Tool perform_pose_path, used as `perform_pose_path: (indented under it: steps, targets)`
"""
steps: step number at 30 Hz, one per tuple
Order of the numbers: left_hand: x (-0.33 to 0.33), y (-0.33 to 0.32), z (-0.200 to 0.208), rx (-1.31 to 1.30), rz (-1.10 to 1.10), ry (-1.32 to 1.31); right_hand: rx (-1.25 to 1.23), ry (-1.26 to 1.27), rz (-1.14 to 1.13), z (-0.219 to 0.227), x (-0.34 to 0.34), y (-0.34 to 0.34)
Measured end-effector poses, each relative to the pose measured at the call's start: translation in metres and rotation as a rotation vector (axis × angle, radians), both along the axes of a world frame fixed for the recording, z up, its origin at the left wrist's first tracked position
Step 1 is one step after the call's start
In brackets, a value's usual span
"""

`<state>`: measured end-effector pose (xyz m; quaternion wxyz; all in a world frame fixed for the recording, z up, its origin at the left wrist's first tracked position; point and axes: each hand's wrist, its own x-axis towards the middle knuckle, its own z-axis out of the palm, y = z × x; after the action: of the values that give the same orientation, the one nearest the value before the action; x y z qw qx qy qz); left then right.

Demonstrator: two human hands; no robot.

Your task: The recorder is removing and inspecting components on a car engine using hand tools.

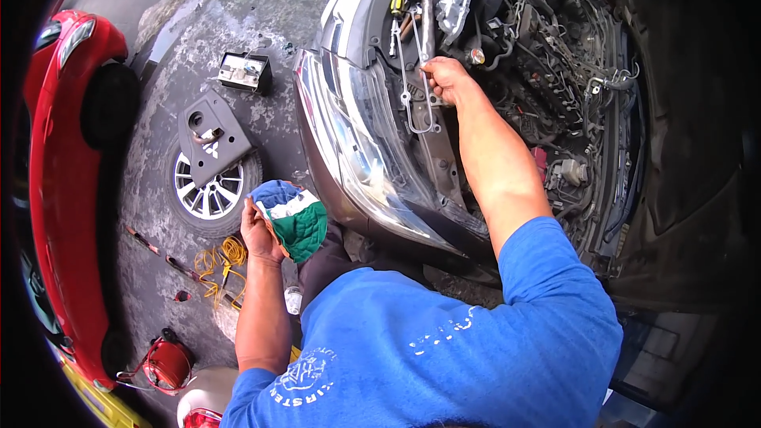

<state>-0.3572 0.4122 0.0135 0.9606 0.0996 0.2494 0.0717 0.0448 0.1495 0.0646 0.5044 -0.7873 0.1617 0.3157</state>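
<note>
Cloth [295, 220] is sitting at eight o'clock, the left hand [261, 235] grasping it; the right hand [446, 81], at one o'clock, is apparently pinching the metal frame [406, 100]; I am judging uncovering done, the cover [226, 130] lying at ten o'clock; refitting is presumably remaining.

Left hand [263, 235] partly hidden by patchwork cloth [296, 220], red car [67, 190] cut off left.

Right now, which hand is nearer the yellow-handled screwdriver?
Right. In the picture, the right hand is below and right of the screwdriver; the left hand, holding cloth, is farther below-left.
</note>
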Motion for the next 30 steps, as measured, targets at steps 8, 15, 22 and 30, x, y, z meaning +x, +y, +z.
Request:
perform_pose_path:
  steps: [8, 15, 22, 30]
  targets:
    - [0.002, 0.004, -0.004, 0.0, -0.002, 0.042, 0.113, 0.018, 0.012, 0.015, -0.017, -0.01]
    - [0.031, 0.023, 0.004, 0.041, -0.022, -0.031, -0.014, -0.148, 0.394, 0.084, -0.047, -0.049]
    - [0.12, 0.055, 0.027, 0.086, -0.136, -0.156, -0.205, -0.231, 0.833, 0.215, -0.097, -0.054]
    - [0.205, -0.013, 0.108, -0.021, -0.482, -0.412, -0.066, -0.233, 0.688, 0.234, -0.148, -0.087]
